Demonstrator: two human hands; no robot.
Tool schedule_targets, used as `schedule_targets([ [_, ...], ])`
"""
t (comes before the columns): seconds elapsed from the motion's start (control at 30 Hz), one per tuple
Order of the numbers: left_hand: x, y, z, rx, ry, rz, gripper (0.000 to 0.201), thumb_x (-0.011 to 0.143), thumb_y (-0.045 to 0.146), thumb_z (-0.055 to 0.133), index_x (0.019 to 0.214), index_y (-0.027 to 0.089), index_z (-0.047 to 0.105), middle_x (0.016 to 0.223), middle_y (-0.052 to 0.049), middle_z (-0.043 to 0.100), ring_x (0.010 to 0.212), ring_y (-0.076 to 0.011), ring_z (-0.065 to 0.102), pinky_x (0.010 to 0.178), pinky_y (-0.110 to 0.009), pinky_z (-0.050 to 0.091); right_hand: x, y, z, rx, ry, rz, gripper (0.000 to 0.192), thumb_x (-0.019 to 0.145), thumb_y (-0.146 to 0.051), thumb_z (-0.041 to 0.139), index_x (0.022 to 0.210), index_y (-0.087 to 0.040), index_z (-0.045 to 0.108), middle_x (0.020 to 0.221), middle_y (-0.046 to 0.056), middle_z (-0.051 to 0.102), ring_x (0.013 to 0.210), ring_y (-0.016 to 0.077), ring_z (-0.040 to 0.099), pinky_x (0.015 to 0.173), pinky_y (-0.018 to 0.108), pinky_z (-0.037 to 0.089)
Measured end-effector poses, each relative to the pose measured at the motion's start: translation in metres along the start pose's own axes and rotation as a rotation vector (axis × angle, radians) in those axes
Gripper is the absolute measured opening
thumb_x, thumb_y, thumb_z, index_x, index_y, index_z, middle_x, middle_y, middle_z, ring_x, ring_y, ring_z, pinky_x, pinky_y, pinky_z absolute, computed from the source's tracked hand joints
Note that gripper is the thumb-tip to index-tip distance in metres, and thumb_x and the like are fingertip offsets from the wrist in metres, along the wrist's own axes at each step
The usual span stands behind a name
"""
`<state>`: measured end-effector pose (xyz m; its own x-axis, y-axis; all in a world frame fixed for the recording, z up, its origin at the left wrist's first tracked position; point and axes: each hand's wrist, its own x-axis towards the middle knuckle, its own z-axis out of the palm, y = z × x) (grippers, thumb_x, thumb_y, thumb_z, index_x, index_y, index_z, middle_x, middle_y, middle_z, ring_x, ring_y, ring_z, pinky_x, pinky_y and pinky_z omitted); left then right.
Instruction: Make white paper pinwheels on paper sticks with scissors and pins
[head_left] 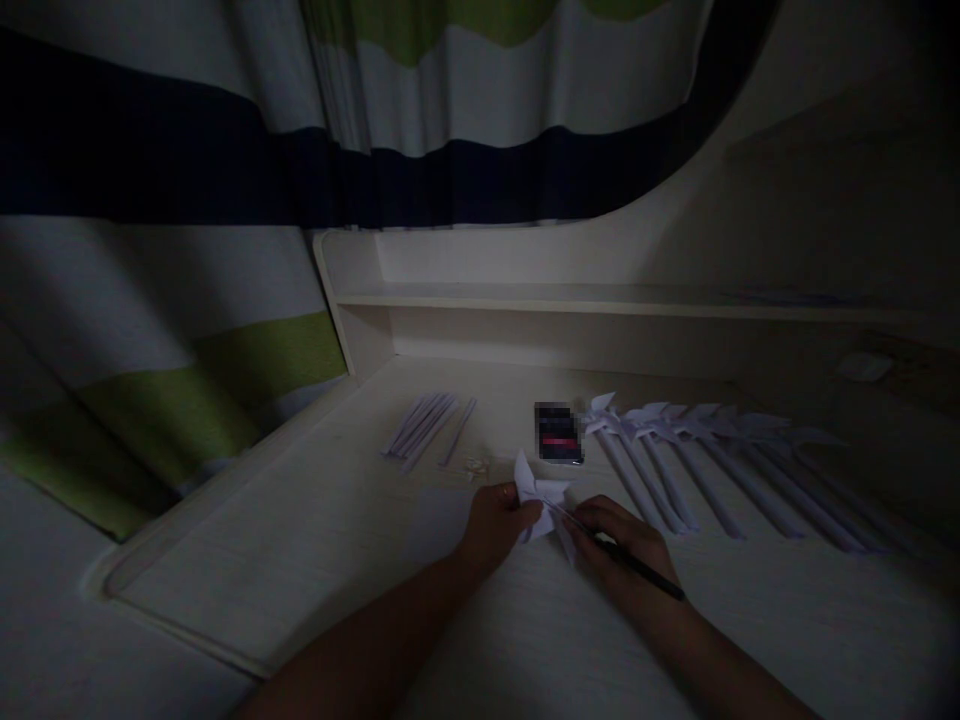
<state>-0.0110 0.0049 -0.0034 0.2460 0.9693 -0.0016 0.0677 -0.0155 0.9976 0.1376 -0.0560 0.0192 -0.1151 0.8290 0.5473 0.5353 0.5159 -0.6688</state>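
Observation:
My left hand [491, 525] pinches a white paper pinwheel [552, 490] by its left side, thumb on top near the centre. In my right hand [622, 545] is a slim tool with a black handle [649, 572] and a thin shaft, perhaps a small screwdriver. Its tip points at the pinwheel's centre, though the dim light hides whether it goes through. A pale strip hangs below the pinwheel beside my right fingers; I cannot tell if it is a blade or a stick. Both hands are just above the white desk [337, 560].
Several paper pinwheels on sticks [705, 470] lie in a row at right. Loose white paper sticks [420, 428] lie at back left, near a little heap of small bits [475, 466]. A dark, blurred-out flat object [559, 435] lies beyond my hands. A shelf [525, 297] spans the back, below a curtain [487, 180].

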Motion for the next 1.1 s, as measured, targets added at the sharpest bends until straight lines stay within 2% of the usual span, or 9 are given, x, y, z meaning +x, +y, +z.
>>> schedule_targets([
  [0.17, 0.0, 0.0, 0.0, -0.006, -0.016, -0.002, 0.016, 0.06, 0.027, 0.057, 0.057, 0.012, 0.058, 0.049, 0.002, 0.049, 0.046, -0.0081, 0.041, 0.045, -0.019, 0.03, 0.0, -0.002, -0.002, -0.014, -0.013, -0.077, 0.017, 0.082, -0.026, 0.043, 0.075, -0.019, 0.057, 0.075, 0.005, 0.058, 0.068, 0.0148, 0.057, 0.062, 0.025, 0.048],
  [0.33, 0.001, -0.005, 0.0, -0.004, -0.03, 0.02, 0.017, 0.061, 0.028, 0.057, 0.061, 0.011, 0.06, 0.053, 0.001, 0.051, 0.05, -0.0095, 0.043, 0.048, -0.02, 0.032, 0.0, -0.001, -0.001, -0.041, -0.013, -0.103, 0.014, 0.081, -0.023, 0.044, 0.078, -0.019, 0.058, 0.077, 0.005, 0.058, 0.069, 0.015, 0.058, 0.062, 0.025, 0.048],
  [0.53, 0.003, -0.008, -0.002, 0.016, -0.045, 0.048, 0.017, 0.061, 0.028, 0.056, 0.055, 0.012, 0.054, 0.049, 0.004, 0.044, 0.047, -0.0071, 0.038, 0.045, -0.019, 0.027, 0.0, 0.0, 0.0, -0.1, 0.0, -0.116, 0.015, 0.081, -0.023, 0.044, 0.079, -0.019, 0.058, 0.077, 0.005, 0.058, 0.069, 0.0147, 0.059, 0.061, 0.024, 0.049],
  [0.73, 0.002, -0.004, -0.003, 0.111, -0.016, 0.041, 0.021, 0.059, 0.028, 0.055, 0.047, 0.014, 0.045, 0.045, 0.006, 0.036, 0.044, -0.0062, 0.032, 0.042, -0.019, 0.022, -0.003, 0.008, 0.001, -0.115, -0.035, -0.224, 0.014, 0.081, -0.017, 0.045, 0.086, -0.018, 0.057, 0.079, 0.006, 0.057, 0.071, 0.0139, 0.059, 0.062, 0.023, 0.049],
  [1.1, 0.004, -0.012, -0.003, 0.195, -0.025, 0.074, 0.019, 0.062, 0.031, 0.055, 0.056, 0.013, 0.055, 0.05, 0.003, 0.046, 0.048, -0.0085, 0.04, 0.044, -0.019, 0.028, -0.005, 0.016, 0.002, -0.192, -0.075, -0.263, 0.015, 0.081, -0.015, 0.044, 0.088, -0.018, 0.057, 0.08, 0.006, 0.057, 0.07, 0.0138, 0.058, 0.06, 0.024, 0.048],
])
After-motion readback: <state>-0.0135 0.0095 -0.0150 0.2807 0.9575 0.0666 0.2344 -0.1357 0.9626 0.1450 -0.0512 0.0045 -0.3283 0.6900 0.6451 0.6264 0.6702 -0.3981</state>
